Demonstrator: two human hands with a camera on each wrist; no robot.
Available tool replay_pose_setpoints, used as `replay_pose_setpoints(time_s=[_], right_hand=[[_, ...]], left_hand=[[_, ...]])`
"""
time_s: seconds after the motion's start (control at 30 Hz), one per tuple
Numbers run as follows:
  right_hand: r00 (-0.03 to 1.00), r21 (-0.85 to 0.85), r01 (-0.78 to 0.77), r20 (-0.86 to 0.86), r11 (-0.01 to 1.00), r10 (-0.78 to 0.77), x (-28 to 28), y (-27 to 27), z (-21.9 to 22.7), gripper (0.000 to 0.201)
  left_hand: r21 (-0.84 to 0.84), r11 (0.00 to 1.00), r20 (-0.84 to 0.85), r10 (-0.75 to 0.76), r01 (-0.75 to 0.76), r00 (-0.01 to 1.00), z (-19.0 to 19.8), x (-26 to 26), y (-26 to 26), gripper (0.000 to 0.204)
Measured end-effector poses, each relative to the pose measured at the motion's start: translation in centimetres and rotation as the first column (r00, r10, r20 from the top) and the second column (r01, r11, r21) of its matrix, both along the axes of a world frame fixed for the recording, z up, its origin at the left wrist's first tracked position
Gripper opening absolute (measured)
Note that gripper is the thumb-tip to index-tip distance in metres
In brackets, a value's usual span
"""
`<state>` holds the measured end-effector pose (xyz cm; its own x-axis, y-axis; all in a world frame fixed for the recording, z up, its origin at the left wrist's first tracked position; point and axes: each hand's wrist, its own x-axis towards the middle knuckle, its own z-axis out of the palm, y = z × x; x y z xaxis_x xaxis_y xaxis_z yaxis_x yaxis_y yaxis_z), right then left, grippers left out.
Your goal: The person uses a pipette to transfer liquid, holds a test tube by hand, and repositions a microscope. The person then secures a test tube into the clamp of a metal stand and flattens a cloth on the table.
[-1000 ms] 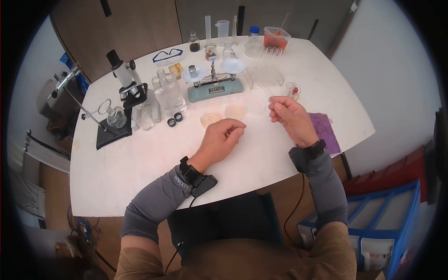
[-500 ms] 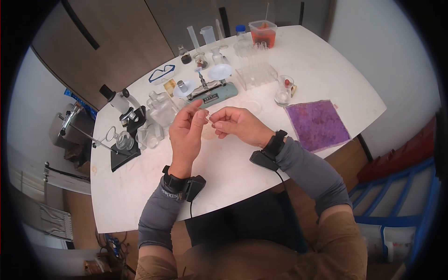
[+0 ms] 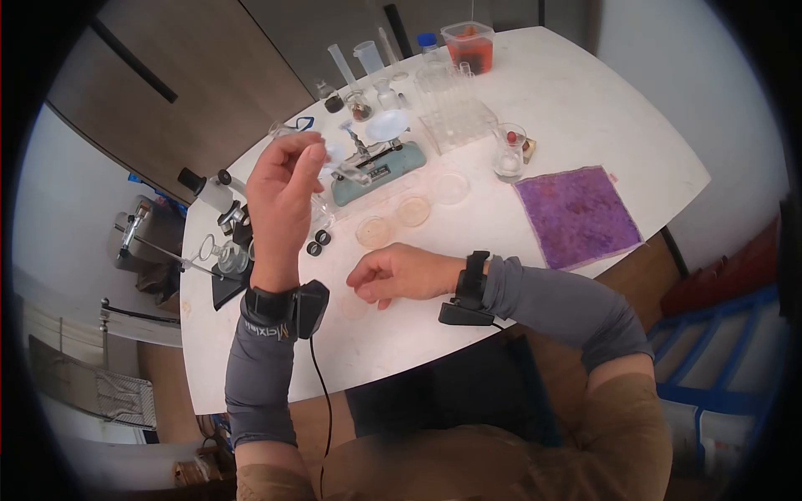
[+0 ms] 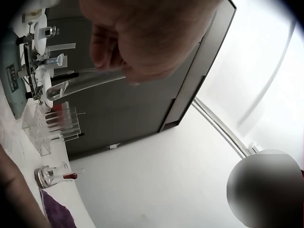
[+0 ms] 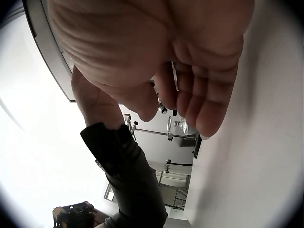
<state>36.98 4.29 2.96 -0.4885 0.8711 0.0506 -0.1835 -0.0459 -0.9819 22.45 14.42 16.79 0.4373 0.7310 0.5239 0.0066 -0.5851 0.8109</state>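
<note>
Raised over the left part of the table, my left hand pinches a clear glass tube between thumb and fingers. The tube points away from the left hand in the left wrist view, its rounded end outward. My right hand hangs low over the table, fingers loosely bent and holding nothing. Just beyond it lie a round, shallow dish and a similar dish. In the right wrist view the right hand shows relaxed fingers.
A green balance stands behind the dishes, beside a clear rack. The microscope and a stand with a black base are at the left. A purple cloth lies right, near a glass beaker.
The tube has passed from my right hand to my left, after both hands met at it. The left hand has risen leftward; the right has moved down and away from it. The head view has turned.
</note>
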Motion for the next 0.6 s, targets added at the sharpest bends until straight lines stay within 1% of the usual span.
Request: replay_pose_setpoints(time_s=[0.03,0.07,0.1,0.13,0.17,0.2,0.23,0.27,0.3,0.33,0.37,0.43,0.47,0.53,0.57,0.6], right_hand=[[0.990,0.032,-0.088,0.110,0.996,0.084,-0.7,0.0,0.8,0.041],[0.962,0.054,-0.176,0.223,0.983,0.160,-1.4,0.0,1.3,0.041],[0.948,0.145,-0.191,0.284,0.971,0.144,-2.1,0.3,1.0,0.041],[0.940,0.316,-0.192,0.331,0.929,0.081,-3.1,0.9,0.0,0.038],[0.947,0.283,-0.200,0.302,0.938,0.111,-3.8,1.1,-0.4,0.037],[0.952,0.250,-0.211,0.272,0.945,0.140,-4.3,1.2,-0.7,0.035],[0.953,0.251,-0.209,0.270,0.945,0.139,-4.6,1.1,-1.0,0.035],[0.953,0.205,-0.228,0.245,0.952,0.176,-4.7,1.0,-1.2,0.034],[0.953,0.157,-0.248,0.216,0.956,0.212,-4.7,0.9,-1.5,0.033],[0.954,0.154,-0.247,0.210,0.957,0.213,-4.5,0.9,-1.5,0.033],[0.954,0.149,-0.245,0.216,0.958,0.210,-4.3,0.8,-1.5,0.032],[0.955,0.138,-0.237,0.217,0.962,0.204,-3.8,0.5,-1.4,0.032],[0.954,0.138,-0.244,0.209,0.960,0.213,-3.6,0.4,-1.4,0.031],[0.956,0.141,-0.242,0.203,0.960,0.212,-3.2,0.6,-1.5,0.030],[0.959,0.121,-0.234,0.192,0.965,0.208,-3.4,0.7,-1.7,0.029],[0.962,0.100,-0.225,0.180,0.969,0.205,-3.5,0.7,-1.9,0.028]], left_hand=[[-0.005,0.999,-0.027,-0.037,0.037,0.999,0.0,1.0,0.8,0.031],[0.000,0.999,-0.032,-0.039,0.039,0.999,0.0,2.2,1.4,0.031],[0.040,0.997,-0.026,-0.062,0.063,0.998,-0.2,3.8,1.8,0.034],[0.078,0.993,-0.019,-0.085,0.086,0.996,-0.4,5.3,2.2,0.039],[0.080,0.993,-0.022,-0.087,0.089,0.996,-0.6,6.8,2.5,0.039],[0.154,0.987,-0.045,-0.038,0.044,0.998,-0.7,8.1,2.7,0.045],[0.228,0.974,-0.064,0.014,0.001,0.998,-0.9,9.3,3.1,0.052],[0.227,0.974,-0.066,0.015,0.001,0.998,-1.0,10.2,3.4,0.052],[0.317,0.948,-0.055,0.030,-0.011,0.998,-1.3,11.1,3.7,0.056],[0.403,0.915,-0.045,0.043,-0.022,0.998,-1.5,11.9,4.2,0.060],[0.398,0.917,-0.051,0.042,-0.018,0.998,-1.7,12.6,4.7,0.060],[0.520,0.854,-0.115,0.083,-0.011,0.990,-2.1,13.6,5.5,0.066],[0.517,0.856,-0.119,0.075,-0.002,0.990,-2.3,14.1,5.7,0.066],[0.522,0.852,-0.164,0.149,-0.042,0.975,-2.8,15.2,6.2,0.067],[0.521,0.853,-0.166,0.140,-0.034,0.976,-3.1,15.7,6.5,0.067],[0.530,0.846,-0.160,0.166,-0.057,0.973,-3.4,16.1,6.8,0.067]])
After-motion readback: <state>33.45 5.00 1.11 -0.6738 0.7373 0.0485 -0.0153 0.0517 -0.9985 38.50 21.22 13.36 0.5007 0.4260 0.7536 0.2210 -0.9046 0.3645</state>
